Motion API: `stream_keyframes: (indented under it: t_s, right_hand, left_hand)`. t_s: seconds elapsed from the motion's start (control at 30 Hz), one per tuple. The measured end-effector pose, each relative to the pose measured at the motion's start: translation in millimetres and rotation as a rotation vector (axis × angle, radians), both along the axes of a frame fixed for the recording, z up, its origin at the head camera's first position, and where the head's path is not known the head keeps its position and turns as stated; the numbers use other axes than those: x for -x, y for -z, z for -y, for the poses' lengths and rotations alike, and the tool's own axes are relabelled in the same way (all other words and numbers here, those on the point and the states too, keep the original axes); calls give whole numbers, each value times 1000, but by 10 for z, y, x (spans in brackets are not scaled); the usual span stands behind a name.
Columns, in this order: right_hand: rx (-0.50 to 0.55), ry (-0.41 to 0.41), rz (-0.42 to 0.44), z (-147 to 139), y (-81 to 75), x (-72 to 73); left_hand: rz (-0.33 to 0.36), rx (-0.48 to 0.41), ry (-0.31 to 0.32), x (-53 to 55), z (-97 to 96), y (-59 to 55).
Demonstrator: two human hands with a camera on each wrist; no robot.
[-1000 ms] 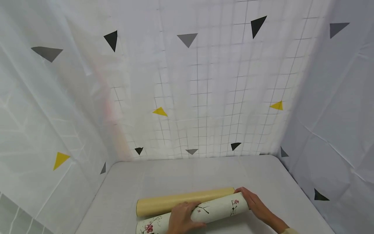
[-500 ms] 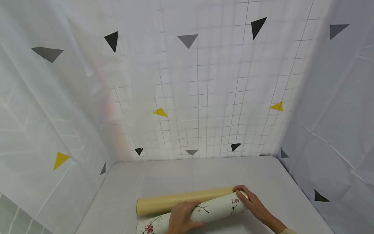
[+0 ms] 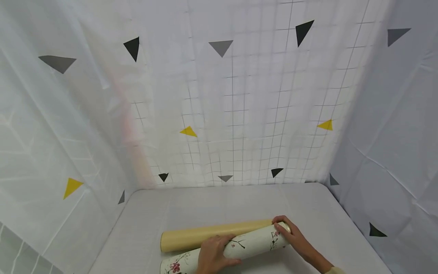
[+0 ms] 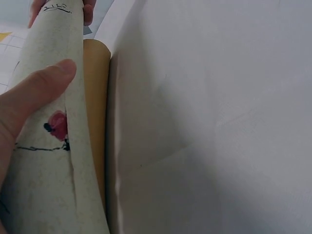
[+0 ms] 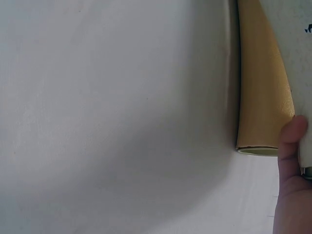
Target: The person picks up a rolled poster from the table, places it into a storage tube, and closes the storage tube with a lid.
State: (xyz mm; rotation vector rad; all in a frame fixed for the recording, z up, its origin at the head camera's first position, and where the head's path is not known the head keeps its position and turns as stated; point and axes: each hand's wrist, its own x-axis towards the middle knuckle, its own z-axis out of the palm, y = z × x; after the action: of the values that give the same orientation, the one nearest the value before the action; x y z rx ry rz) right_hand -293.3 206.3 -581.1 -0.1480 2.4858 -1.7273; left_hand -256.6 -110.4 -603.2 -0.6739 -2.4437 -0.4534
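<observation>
While both hands (image 3: 213, 257) grip, floral roll (image 3: 249, 243) unlabelled

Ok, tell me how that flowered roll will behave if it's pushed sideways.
The flowered roll is a round tube lying flat, so it will probably roll easily. The tan roll lies right against it and would likely block rolling that way. It looks like rolled paper, so probably light and dentable.

Bright, even, diffuse light is seen throughout; no glare. Soft shadows are cast on the table (image 3: 239, 201) beside the tan roll (image 5: 261, 97), darkest in both wrist views. Curtain lines are bowed toward the head view's edges. The thumb (image 4: 34, 92) near the lens is rendered soft.
</observation>
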Motion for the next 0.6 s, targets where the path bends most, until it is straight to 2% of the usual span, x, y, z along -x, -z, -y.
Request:
stream_keyframes:
  t_s: [0.2, 0.47, 0.6]
  right_hand:
    - [26, 21, 60, 35, -50, 2]
    - [72, -29, 71, 33, -89, 11]
    - [92, -23, 74, 48, -99, -5]
  left_hand:
    - [9, 2, 2, -15, 9, -46]
    - [15, -2, 5, -30, 18, -71]
    - [32, -11, 6, -29, 16, -68]
